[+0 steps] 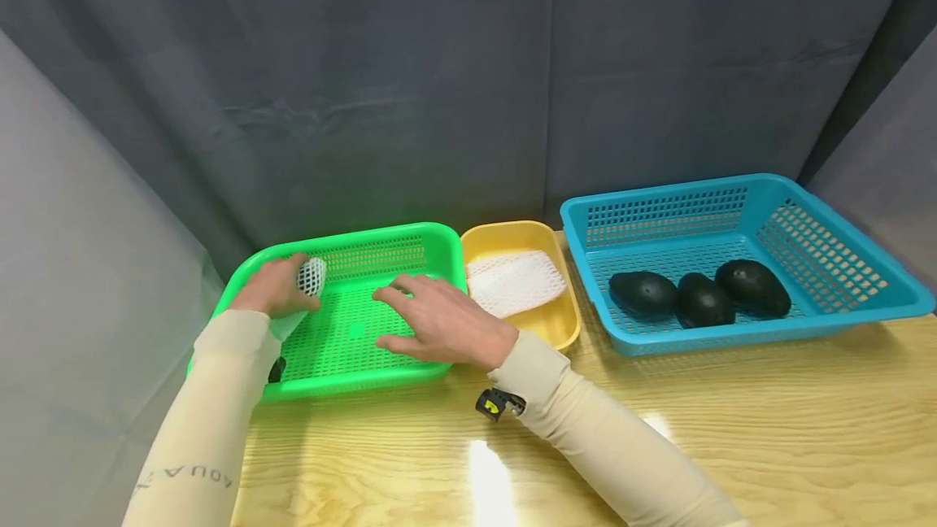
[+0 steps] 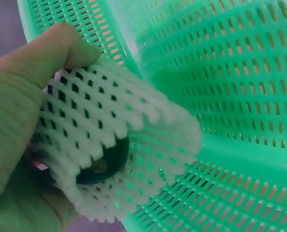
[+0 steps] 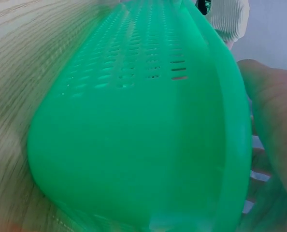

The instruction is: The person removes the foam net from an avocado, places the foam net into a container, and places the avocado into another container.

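In the head view my left hand (image 1: 275,287) grips a white foam net sleeve (image 1: 311,276) at the left end of the green basket (image 1: 439,254). The left wrist view shows a dark avocado (image 2: 107,166) inside the sleeve, its stem spot facing the sleeve's open end. Fingers and thumb are wrapped round the net. My right hand (image 1: 454,320) hovers over the green basket's right end, fingers apart and slightly bent, holding nothing. A small dark piece (image 1: 276,370) shows beside my left wrist; most of it is hidden.
A yellow tray (image 1: 505,233) with white foam nets (image 1: 516,281) stands right of the green basket. Farther right, a blue basket (image 1: 761,185) holds three dark avocados (image 1: 704,299). All stand on a wooden table (image 1: 381,462) before a grey curtain (image 1: 410,104).
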Available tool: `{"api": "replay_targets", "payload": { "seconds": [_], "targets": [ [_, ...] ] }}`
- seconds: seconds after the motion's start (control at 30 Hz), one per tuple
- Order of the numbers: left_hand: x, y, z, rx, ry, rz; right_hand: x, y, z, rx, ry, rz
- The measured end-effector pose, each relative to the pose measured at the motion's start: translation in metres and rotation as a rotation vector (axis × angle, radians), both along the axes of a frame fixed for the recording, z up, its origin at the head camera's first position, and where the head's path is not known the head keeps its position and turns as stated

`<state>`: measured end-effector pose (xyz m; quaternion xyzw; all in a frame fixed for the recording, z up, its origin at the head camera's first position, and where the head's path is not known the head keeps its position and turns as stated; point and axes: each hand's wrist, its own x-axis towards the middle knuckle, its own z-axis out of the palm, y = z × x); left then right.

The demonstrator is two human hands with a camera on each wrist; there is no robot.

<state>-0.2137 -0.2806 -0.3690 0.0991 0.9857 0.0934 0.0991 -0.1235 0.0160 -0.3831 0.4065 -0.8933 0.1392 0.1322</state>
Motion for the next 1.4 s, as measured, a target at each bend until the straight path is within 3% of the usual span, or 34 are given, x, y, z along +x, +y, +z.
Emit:
{"api": "replay_targets", "payload": {
  "seconds": [0.4, 0.67, 0.9, 1.4],
  "targets": [
    [0.008, 0.004, 0.014, 0.018, 0.048, -0.015, 0.003, 0.001, 0.006, -0.017, -0.015, 0.014],
    [0.011, 0.028, 0.026, 0.074, 0.079, -0.013, 0.001, 0.007, 0.007, -0.022, -0.030, 0.008],
    [0.014, 0.043, 0.025, 0.066, 0.083, -0.032, 0.001, 0.014, 0.007, -0.007, -0.050, -0.018],
    [0.025, 0.042, 0.031, 0.071, 0.119, -0.052, 0.003, 0.019, 0.011, 0.007, -0.035, -0.038]
  ]
}}
